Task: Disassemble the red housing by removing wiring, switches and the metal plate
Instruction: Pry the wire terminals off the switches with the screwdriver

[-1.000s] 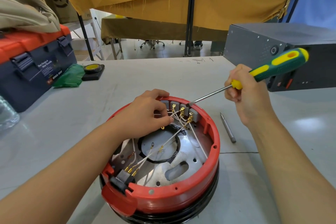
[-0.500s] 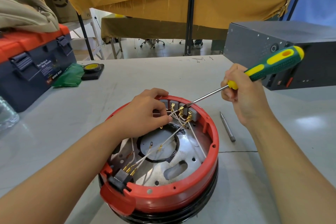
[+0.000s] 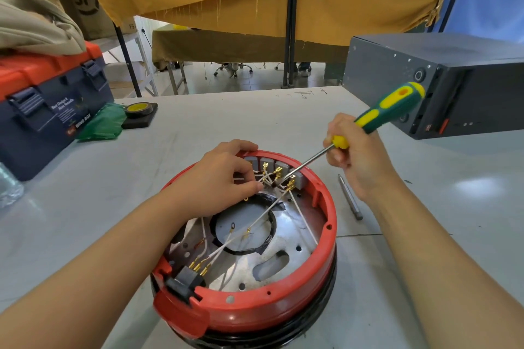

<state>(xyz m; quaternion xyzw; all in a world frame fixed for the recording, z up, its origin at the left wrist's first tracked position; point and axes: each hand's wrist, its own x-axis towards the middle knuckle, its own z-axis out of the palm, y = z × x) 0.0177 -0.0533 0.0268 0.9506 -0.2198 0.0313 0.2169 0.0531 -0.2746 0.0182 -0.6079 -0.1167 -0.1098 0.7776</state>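
A round red housing point(image 3: 283, 309) stands on the grey table, open side up. Inside lie a metal plate point(image 3: 286, 249), white wires point(image 3: 263, 215) with brass terminals, grey switches point(image 3: 273, 166) along the far wall and a black connector block point(image 3: 188, 280) at the near left. My left hand point(image 3: 218, 181) reaches in and pinches the white wires beside the switches. My right hand point(image 3: 360, 156) grips a green and yellow screwdriver point(image 3: 388, 109). Its tip sits at the brass terminals by the right-hand switches.
A loose metal bit point(image 3: 350, 198) lies on the table right of the housing. A dark grey metal box point(image 3: 442, 85) stands at the back right. A blue and orange toolbox point(image 3: 48, 105), a green cloth point(image 3: 102, 125) and a tape roll point(image 3: 140, 109) are at the left.
The screwdriver tip has moved slightly lower and further in among the terminals at the switches. My left hand keeps its pinch on the wires.
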